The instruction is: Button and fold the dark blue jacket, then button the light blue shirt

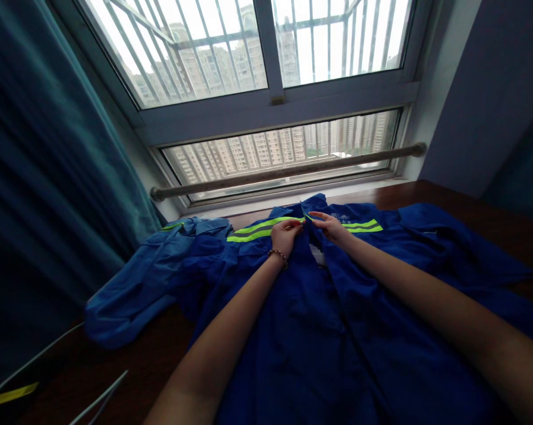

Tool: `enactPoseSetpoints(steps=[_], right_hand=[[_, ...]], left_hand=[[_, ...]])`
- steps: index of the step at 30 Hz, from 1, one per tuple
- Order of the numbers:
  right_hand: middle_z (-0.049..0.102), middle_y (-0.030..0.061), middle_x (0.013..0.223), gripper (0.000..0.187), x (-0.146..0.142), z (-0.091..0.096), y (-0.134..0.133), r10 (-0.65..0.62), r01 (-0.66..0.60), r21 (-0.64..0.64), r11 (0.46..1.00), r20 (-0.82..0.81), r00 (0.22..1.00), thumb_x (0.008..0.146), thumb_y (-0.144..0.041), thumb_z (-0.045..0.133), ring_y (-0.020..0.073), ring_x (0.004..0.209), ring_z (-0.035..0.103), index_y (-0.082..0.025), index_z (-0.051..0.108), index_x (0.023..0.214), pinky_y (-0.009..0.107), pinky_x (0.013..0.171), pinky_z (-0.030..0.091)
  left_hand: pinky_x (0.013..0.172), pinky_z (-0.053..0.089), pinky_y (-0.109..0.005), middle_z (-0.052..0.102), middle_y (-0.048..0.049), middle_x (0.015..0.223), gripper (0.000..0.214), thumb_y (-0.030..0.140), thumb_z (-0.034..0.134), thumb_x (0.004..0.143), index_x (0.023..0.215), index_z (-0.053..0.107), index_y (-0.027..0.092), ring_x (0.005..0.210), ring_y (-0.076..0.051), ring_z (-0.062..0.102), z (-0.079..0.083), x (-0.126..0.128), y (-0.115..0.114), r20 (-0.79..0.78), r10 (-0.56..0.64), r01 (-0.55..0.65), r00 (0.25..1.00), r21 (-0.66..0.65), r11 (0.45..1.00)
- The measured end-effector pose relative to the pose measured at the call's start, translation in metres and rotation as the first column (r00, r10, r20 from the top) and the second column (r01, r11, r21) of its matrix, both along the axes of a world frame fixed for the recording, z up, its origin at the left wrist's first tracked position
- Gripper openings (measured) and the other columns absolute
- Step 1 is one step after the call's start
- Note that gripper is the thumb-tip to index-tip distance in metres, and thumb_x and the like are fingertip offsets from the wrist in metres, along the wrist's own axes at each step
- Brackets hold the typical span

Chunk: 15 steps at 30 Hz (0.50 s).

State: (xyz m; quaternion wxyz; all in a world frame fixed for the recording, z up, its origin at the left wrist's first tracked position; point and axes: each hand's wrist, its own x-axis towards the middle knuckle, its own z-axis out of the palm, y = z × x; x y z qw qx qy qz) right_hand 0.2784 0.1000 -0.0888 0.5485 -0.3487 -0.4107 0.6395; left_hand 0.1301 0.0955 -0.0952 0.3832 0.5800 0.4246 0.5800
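A blue work jacket [293, 330] with yellow-green reflective stripes lies spread in front of me, its collar toward the window. My left hand [285, 234], a beaded bracelet [277, 255] at its wrist, pinches the edge of the front opening at the stripe. On the other side of the opening, my right hand [329, 226] grips the opposite front edge with thumb and fingers. The two hands are close together but apart. Below them the opening gapes and a small white patch [318, 256] shows inside. Whatever fastener lies between my fingertips is too small to make out.
The jacket rests on a dark brown wooden surface [419, 192]. Beyond it are a barred window [277, 100] and a horizontal rail [293, 172]. A teal curtain [49, 136] hangs at left. White strips [100, 398] and a yellow piece [13, 394] lie at lower left.
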Motion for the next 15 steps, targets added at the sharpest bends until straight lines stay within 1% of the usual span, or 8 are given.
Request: enactPoseSetpoints(steps=[2, 5, 7, 10, 12, 13, 15], right_hand=[[0.064, -0.002, 0.065, 0.029, -0.001, 0.001, -0.003, 0.01, -0.011, -0.013, 1.0, -0.052, 0.999, 0.063, -0.005, 0.054, 0.0083, 0.058, 0.059, -0.016, 0.057, 0.09, 0.017, 0.054, 0.046], [0.065, -0.0009, 0.068, 0.032, -0.003, -0.004, -0.008, 0.023, -0.024, -0.034, 0.999, -0.055, 0.998, 0.062, -0.006, 0.056, 0.0084, 0.058, 0.059, -0.016, 0.056, 0.092, 0.017, 0.053, 0.046], [0.065, 0.0, 0.071, 0.035, -0.004, -0.011, -0.008, 0.037, -0.037, -0.016, 0.999, -0.006, 0.999, 0.061, -0.008, 0.059, 0.0091, 0.059, 0.059, -0.017, 0.056, 0.095, 0.018, 0.054, 0.047], [0.066, 0.0005, 0.076, 0.037, -0.005, -0.02, -0.005, 0.015, -0.024, 0.067, 0.997, 0.135, 0.991, 0.06, -0.014, 0.062, 0.0112, 0.061, 0.06, -0.017, 0.055, 0.096, 0.022, 0.056, 0.047], [0.066, 0.0011, 0.077, 0.034, -0.005, -0.024, -0.004, -0.068, 0.023, 0.162, 0.986, 0.28, 0.958, 0.06, -0.017, 0.062, 0.0134, 0.064, 0.061, -0.017, 0.055, 0.093, 0.024, 0.059, 0.048], [0.066, 0.0015, 0.077, 0.031, -0.005, -0.025, -0.004, -0.134, 0.054, 0.225, 0.973, 0.36, 0.923, 0.061, -0.018, 0.062, 0.0147, 0.067, 0.061, -0.017, 0.056, 0.091, 0.026, 0.061, 0.048], [0.066, 0.0019, 0.078, 0.025, -0.006, -0.024, -0.008, -0.286, 0.099, 0.371, 0.924, 0.493, 0.822, 0.063, -0.019, 0.06, 0.0161, 0.074, 0.062, -0.018, 0.056, 0.088, 0.027, 0.067, 0.047]], left_hand=[[0.062, 0.052, -0.027, 0.064, -0.0009, 0.065, 0.013, 0.02, 0.067, 0.059, 0.07, 0.064, 0.015, 0.06, -0.014, 0.061, -0.003, 0.0, 0.002, 0.013, 0.021, -0.021, 1.0, 0.001, 1.0], [0.063, 0.052, -0.028, 0.064, -0.0012, 0.063, 0.013, 0.02, 0.067, 0.058, 0.069, 0.064, 0.015, 0.059, -0.014, 0.061, -0.015, -0.001, 0.005, -0.013, 0.057, -0.058, 0.998, -0.026, 0.998], [0.064, 0.052, -0.029, 0.064, -0.0015, 0.064, 0.013, 0.018, 0.067, 0.057, 0.069, 0.063, 0.014, 0.06, -0.014, 0.061, -0.022, -0.003, 0.006, -0.016, 0.055, -0.056, 0.998, -0.071, 0.996], [0.064, 0.052, -0.029, 0.064, -0.0014, 0.064, 0.019, 0.013, 0.068, 0.055, 0.071, 0.059, 0.013, 0.061, -0.014, 0.062, -0.026, -0.004, 0.007, 0.036, 0.043, -0.037, 0.998, -0.141, 0.989], [0.063, 0.052, -0.029, 0.063, -0.0008, 0.064, 0.022, 0.011, 0.069, 0.054, 0.071, 0.056, 0.012, 0.06, -0.013, 0.062, -0.025, -0.003, 0.006, 0.083, 0.045, -0.031, 0.996, -0.173, 0.984], [0.063, 0.052, -0.029, 0.062, -0.0005, 0.063, 0.022, 0.01, 0.068, 0.054, 0.071, 0.055, 0.012, 0.059, -0.013, 0.061, -0.024, -0.003, 0.005, 0.1, 0.045, -0.027, 0.994, -0.182, 0.983], [0.06, 0.052, -0.028, 0.061, -0.0001, 0.062, 0.023, 0.01, 0.068, 0.054, 0.07, 0.053, 0.013, 0.056, -0.013, 0.061, -0.023, -0.002, 0.004, 0.108, 0.043, -0.022, 0.993, -0.188, 0.982]])
